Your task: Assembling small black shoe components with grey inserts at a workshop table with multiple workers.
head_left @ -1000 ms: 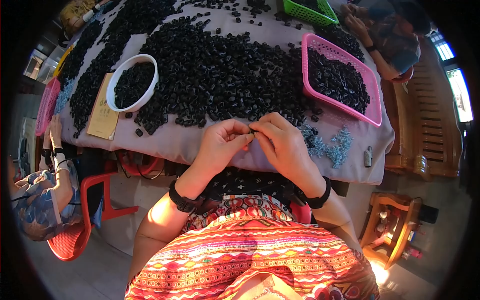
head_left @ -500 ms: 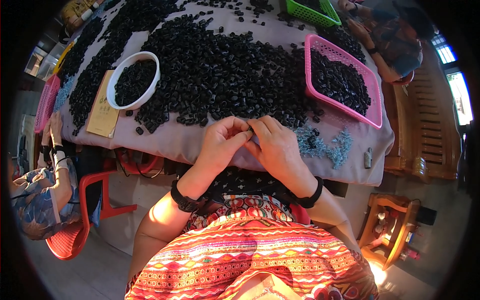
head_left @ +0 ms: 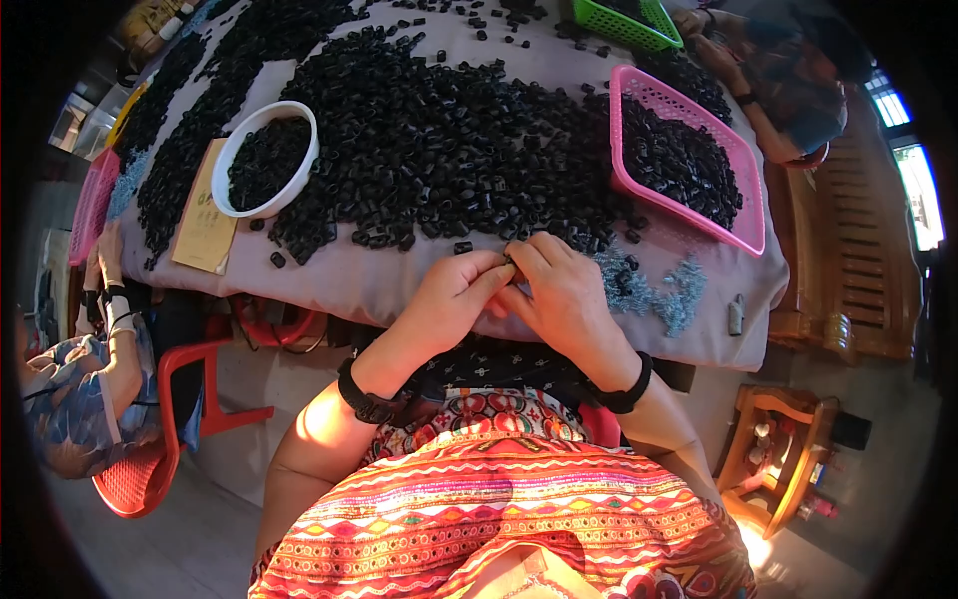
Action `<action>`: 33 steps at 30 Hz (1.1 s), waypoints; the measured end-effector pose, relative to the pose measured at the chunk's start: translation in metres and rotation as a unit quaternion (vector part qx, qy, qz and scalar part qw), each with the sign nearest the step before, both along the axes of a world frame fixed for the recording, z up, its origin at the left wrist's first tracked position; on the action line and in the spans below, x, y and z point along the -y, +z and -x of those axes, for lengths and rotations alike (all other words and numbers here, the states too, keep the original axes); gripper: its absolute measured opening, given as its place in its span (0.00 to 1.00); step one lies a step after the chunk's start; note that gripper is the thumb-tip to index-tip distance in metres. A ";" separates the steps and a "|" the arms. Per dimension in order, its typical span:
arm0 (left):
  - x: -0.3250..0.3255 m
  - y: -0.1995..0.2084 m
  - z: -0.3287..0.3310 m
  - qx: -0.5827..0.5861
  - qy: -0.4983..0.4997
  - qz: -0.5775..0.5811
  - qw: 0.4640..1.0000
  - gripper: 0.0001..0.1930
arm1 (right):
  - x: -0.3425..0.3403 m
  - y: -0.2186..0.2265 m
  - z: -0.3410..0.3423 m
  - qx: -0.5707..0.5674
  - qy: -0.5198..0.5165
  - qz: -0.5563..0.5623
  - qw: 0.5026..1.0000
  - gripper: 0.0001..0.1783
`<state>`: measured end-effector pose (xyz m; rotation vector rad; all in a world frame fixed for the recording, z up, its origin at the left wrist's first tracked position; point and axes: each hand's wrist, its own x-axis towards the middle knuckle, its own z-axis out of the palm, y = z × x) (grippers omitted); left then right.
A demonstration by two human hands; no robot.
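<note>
At the table's near edge my left hand (head_left: 456, 292) and my right hand (head_left: 562, 292) meet fingertip to fingertip. Both are pinched closed round a small black piece (head_left: 510, 262), mostly hidden by the fingers. Just beyond them spreads a large heap of small black tube-like pieces (head_left: 429, 150). Beside my right hand lies a tangle of thin blue-grey bits (head_left: 682, 298), with a few black pieces on it.
A white round tub (head_left: 221, 180) of black bits stands on the left by a tan booklet (head_left: 205, 235). On the right are a pink basket (head_left: 624, 160) of black pieces, a green basket (head_left: 629, 35) and a small lighter-like object (head_left: 735, 314). Co-workers sit at both sides.
My left hand has turned and shifted slightly right and down, its fingers closing nearer together. My right hand has moved slightly right. The small piece stays between the fingertips.
</note>
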<state>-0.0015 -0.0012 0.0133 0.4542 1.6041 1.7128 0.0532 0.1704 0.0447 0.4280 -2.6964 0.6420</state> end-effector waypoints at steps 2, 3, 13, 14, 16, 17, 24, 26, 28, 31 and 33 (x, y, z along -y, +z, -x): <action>0.000 0.000 -0.002 0.016 0.010 0.009 1.000 0.13 | -0.001 -0.002 -0.002 0.009 0.005 0.033 0.999 0.19; 0.001 0.000 -0.003 0.032 0.019 0.018 0.999 0.13 | -0.001 -0.003 -0.003 0.009 0.005 0.033 0.999 0.19; -0.002 0.006 -0.008 -0.073 0.011 0.055 0.996 0.14 | -0.002 0.002 -0.009 0.051 0.001 0.024 0.998 0.16; -0.003 0.013 -0.008 -0.084 0.001 0.076 0.994 0.13 | -0.003 0.002 -0.009 0.058 0.000 0.024 0.998 0.18; -0.004 0.017 -0.007 -0.095 -0.007 0.096 0.991 0.11 | -0.003 0.004 -0.010 0.055 -0.001 0.023 0.998 0.17; -0.003 0.017 -0.007 -0.100 -0.008 0.095 0.990 0.11 | -0.003 0.004 -0.011 0.051 -0.002 0.022 0.998 0.17; -0.003 0.007 -0.010 -0.034 -0.002 0.079 0.996 0.12 | 0.002 -0.005 -0.017 0.069 -0.017 0.028 0.997 0.18; -0.003 0.006 -0.009 -0.046 0.007 0.060 0.997 0.12 | 0.002 -0.006 -0.015 0.037 -0.029 0.022 0.999 0.19; -0.005 0.006 -0.009 -0.058 0.016 0.041 0.997 0.12 | 0.000 -0.002 -0.015 0.051 -0.030 0.035 0.998 0.21; -0.006 0.011 -0.009 -0.082 0.029 0.043 0.995 0.12 | 0.001 -0.002 -0.015 0.059 -0.033 0.043 0.997 0.23; -0.007 0.015 -0.009 -0.037 0.023 0.062 0.997 0.12 | 0.002 -0.004 -0.016 0.052 -0.037 0.037 0.997 0.22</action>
